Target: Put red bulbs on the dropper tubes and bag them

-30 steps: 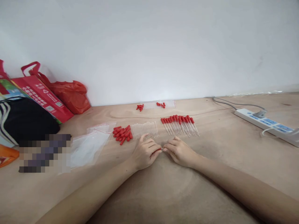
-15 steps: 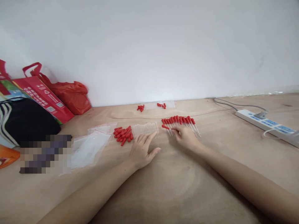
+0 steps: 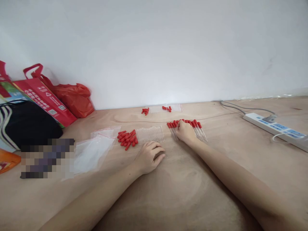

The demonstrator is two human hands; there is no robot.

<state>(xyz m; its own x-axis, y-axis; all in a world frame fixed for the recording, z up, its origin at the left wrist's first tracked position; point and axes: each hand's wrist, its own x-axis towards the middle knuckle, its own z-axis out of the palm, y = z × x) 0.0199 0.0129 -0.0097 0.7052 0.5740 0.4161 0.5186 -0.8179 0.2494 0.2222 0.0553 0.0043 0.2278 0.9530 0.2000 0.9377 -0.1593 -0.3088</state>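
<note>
A row of droppers [image 3: 198,131] with red bulbs and thin clear tubes lies on the wooden table. My right hand [image 3: 185,132] reaches over the left part of this row, its fingers closed on a dropper among the bulbs; the fingertips hide much of it. My left hand [image 3: 150,156] rests on the table with slightly bent fingers, thumb apart, holding nothing. Just beyond it, bare clear dropper tubes [image 3: 150,134] lie side by side. Left of these is a loose pile of red rubber bulbs [image 3: 127,138].
Clear zip bags [image 3: 92,154] lie on the left. Farther back, a few red bulbs [image 3: 145,111] lie by another clear bag [image 3: 176,108]. A power strip [image 3: 276,125] with cables is at right. Red bags [image 3: 77,99] and a black bag [image 3: 29,123] stand at far left.
My right hand has moved forward and slightly left onto the row; the dropper that lay apart at its left no longer shows separately. My left hand has drawn back from the tubes, fingers curling.
</note>
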